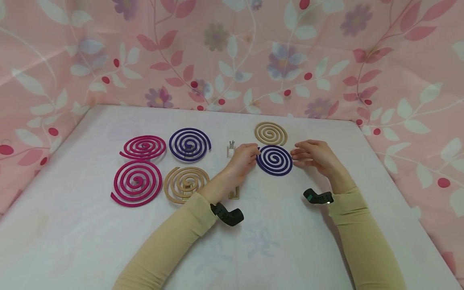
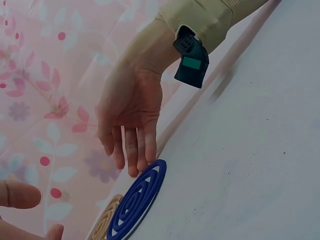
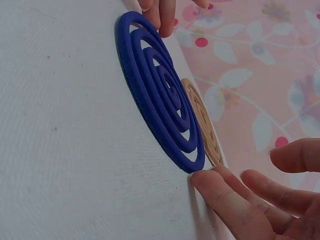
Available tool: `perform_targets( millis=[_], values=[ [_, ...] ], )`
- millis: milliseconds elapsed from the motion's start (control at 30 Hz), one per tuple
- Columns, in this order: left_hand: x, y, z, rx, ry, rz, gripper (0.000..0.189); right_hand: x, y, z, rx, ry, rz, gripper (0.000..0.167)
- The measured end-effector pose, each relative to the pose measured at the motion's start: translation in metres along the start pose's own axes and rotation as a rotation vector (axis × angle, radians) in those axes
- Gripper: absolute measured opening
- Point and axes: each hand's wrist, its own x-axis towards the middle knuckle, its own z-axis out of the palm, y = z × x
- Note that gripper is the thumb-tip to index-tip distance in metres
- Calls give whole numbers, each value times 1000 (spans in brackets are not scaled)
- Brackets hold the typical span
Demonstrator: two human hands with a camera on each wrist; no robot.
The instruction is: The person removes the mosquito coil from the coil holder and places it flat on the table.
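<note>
A dark blue mosquito coil (image 1: 274,160) lies flat on the table between my two hands. My left hand (image 1: 242,161) is at its left edge, fingers loosely bent and not wrapped round it. At the opposite edge is my right hand (image 1: 314,156), fingers extended; in the right wrist view a fingertip (image 3: 207,182) touches the coil's rim. The left wrist view shows the same blue coil (image 2: 137,200) below the right hand's fingers. Just behind it lies a tan coil (image 1: 270,133).
To the left are two magenta coils (image 1: 137,180), another blue coil (image 1: 189,145) and another tan coil (image 1: 186,183), partly behind my left forearm. Small metal stands (image 1: 230,152) show beside my left hand and under some coils. A floral cloth (image 1: 232,52) hangs behind the white table (image 1: 290,241).
</note>
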Motion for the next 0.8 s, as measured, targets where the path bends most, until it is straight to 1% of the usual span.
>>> perform_targets(
  millis=[333, 467, 567, 800],
  values=[
    [2, 3, -5, -17, -25, -12, 60, 0, 0, 6, -2, 34, -13, 52],
    [3, 4, -6, -25, -29, -7, 59, 0, 0, 8, 1, 36, -15, 53],
    [2, 4, -6, -31, -27, -5, 58, 0, 0, 9, 7, 35, -18, 53],
    [1, 4, -6, -13, -16, -10, 57, 1, 1, 8, 32, 33, -20, 52]
  ],
)
